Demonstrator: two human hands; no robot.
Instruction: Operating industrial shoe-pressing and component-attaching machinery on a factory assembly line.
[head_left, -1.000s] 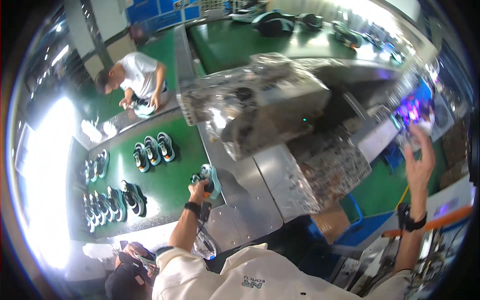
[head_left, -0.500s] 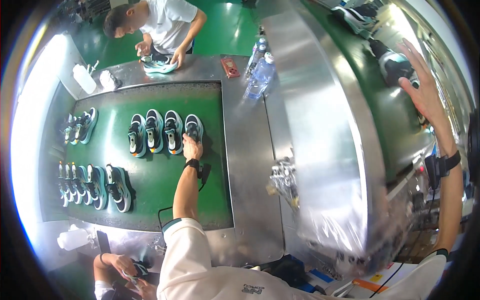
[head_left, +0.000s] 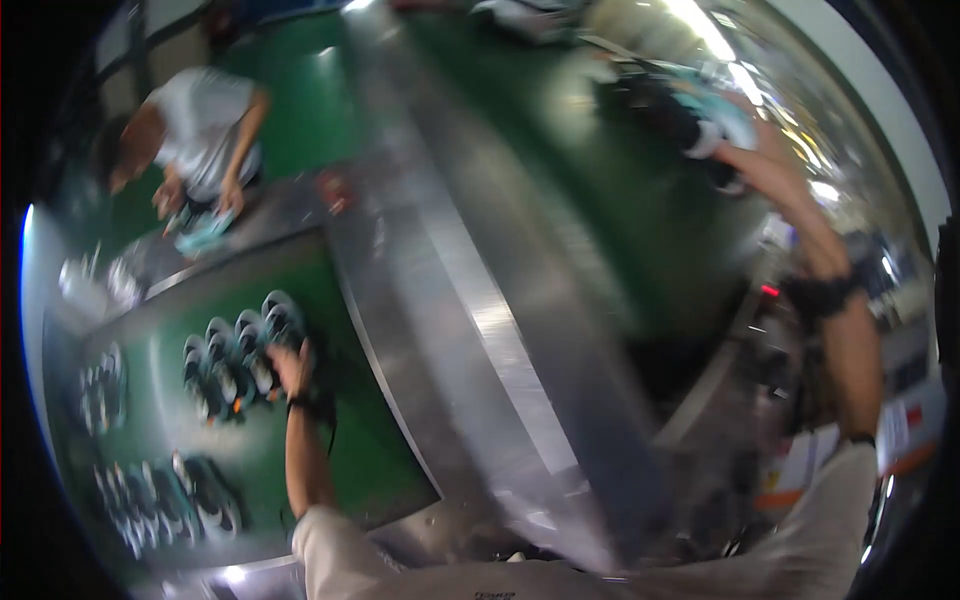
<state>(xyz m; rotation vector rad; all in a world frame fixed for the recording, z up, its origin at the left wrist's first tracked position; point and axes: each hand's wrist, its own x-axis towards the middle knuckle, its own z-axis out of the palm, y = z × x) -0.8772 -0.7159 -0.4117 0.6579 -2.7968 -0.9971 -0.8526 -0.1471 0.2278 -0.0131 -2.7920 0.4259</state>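
Observation:
My left hand (head_left: 291,368) is closed on the near end of a black-and-white sneaker (head_left: 283,318), the rightmost of a row of several on the green belt (head_left: 350,440). Beside it stand similar sneakers (head_left: 250,345) with pale soles and orange tabs. Far to the right, over another green belt (head_left: 600,240), my right hand (head_left: 750,165) grips a dark sneaker with a light-blue sole (head_left: 715,115). Motion blur smears the right hand's fingers and that sneaker.
More sneakers stand in groups at the left (head_left: 103,390) and near left (head_left: 170,500). A metal divider (head_left: 490,320) separates the belts. Across the table, a person (head_left: 205,130) handles another sneaker (head_left: 205,230). A red object (head_left: 335,190) lies on the metal edge.
The view has swung to the right. My right hand has gone from spread fingers beside a sneaker to gripping one. My left hand stays on the same sneaker.

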